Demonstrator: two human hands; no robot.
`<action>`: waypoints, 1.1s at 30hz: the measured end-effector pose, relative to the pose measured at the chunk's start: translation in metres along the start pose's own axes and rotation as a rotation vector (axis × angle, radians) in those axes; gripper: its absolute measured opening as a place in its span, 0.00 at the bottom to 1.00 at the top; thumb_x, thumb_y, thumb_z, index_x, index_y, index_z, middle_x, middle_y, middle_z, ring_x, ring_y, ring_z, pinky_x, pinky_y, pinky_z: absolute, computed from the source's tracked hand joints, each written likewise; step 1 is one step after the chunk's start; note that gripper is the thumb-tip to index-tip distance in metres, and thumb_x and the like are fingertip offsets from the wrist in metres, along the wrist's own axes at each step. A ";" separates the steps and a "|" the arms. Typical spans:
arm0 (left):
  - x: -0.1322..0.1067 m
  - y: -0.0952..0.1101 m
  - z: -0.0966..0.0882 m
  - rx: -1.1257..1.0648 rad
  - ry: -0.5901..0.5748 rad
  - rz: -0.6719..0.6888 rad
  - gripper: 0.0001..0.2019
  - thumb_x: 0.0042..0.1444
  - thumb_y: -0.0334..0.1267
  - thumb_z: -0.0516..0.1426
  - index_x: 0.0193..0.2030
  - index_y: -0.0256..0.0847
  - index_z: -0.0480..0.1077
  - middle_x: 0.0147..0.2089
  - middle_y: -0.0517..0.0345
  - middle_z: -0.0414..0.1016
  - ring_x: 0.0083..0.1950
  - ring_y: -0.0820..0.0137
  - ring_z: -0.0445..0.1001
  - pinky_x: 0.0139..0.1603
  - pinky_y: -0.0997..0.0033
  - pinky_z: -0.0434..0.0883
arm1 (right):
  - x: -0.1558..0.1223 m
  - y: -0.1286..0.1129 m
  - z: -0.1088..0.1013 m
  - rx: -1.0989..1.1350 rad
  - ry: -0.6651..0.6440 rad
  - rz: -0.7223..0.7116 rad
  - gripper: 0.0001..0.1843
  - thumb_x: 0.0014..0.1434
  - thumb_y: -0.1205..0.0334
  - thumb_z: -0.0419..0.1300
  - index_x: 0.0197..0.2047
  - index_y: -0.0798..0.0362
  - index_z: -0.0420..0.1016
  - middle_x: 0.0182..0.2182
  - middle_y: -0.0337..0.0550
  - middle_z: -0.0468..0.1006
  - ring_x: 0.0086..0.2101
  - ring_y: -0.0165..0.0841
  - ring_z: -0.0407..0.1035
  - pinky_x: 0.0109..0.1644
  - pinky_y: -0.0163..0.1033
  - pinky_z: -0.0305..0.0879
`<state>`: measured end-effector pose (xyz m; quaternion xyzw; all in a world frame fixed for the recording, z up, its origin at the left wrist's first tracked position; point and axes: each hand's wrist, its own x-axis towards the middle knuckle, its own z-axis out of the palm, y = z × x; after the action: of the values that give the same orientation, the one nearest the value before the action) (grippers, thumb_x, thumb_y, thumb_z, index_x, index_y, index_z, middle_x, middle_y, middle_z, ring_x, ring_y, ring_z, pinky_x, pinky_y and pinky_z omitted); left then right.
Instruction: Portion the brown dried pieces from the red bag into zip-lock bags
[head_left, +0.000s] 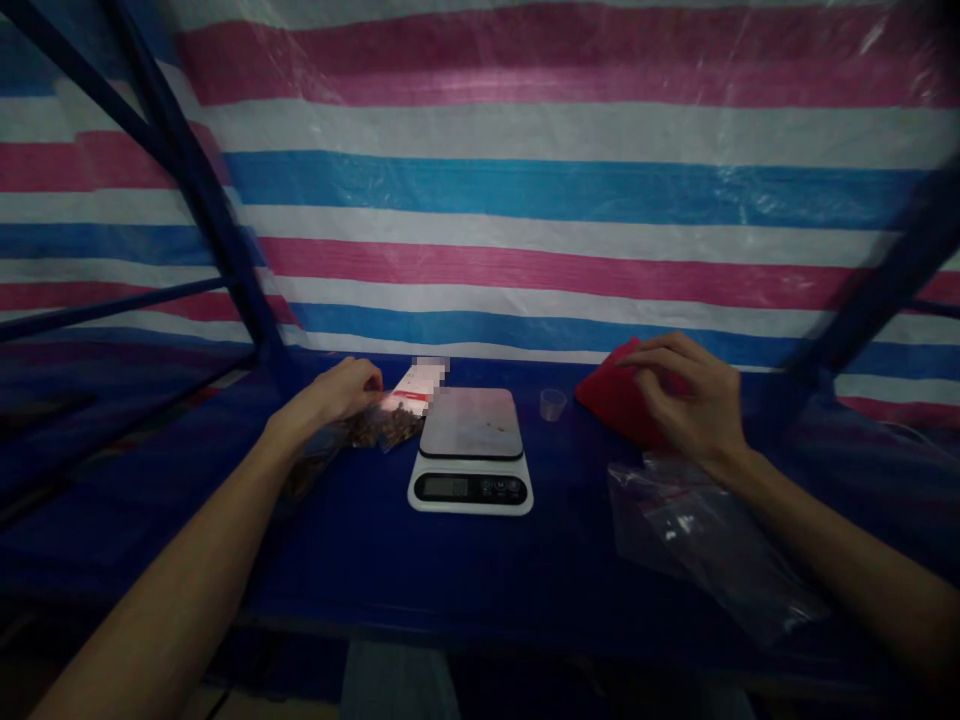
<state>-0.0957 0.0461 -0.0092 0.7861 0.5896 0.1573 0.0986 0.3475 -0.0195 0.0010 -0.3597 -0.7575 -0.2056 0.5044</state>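
A white digital kitchen scale (471, 490) stands in the middle of the blue table, a few small dark bits on its plate. To its left, my left hand (346, 390) is closed, fingers curled down at small clear bags of brown pieces (401, 427); what it grips, if anything, is hidden. Over a red bag or cloth (611, 390) on the right hovers my right hand (690, 400), its thumb and fingers apart and nothing visible between them. Clear zip bags (705, 540) lie below that wrist. Between scale and red bag sits a small clear plastic cup (553, 404).
A phone with a lit screen (420, 383) lies behind the bags of brown pieces, partly blurred out. Blue metal frame posts (217, 240) rise at both sides. Striped plastic sheeting (525, 190) hangs behind the blue table (480, 580).
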 end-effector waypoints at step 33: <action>-0.022 0.220 0.062 -1.145 -0.066 0.168 0.11 0.54 0.45 0.67 0.31 0.40 0.77 0.27 0.57 0.77 0.27 0.72 0.72 0.28 0.73 0.65 | -0.015 -0.070 0.020 0.901 -0.311 0.666 0.14 0.68 0.51 0.57 0.34 0.50 0.67 0.27 0.36 0.72 0.29 0.30 0.66 0.31 0.35 0.61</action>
<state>0.1181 -0.0354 0.0052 0.6561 0.3426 0.4337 0.5138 0.2862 -0.0568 -0.0177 -0.3546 -0.6816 0.3621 0.5278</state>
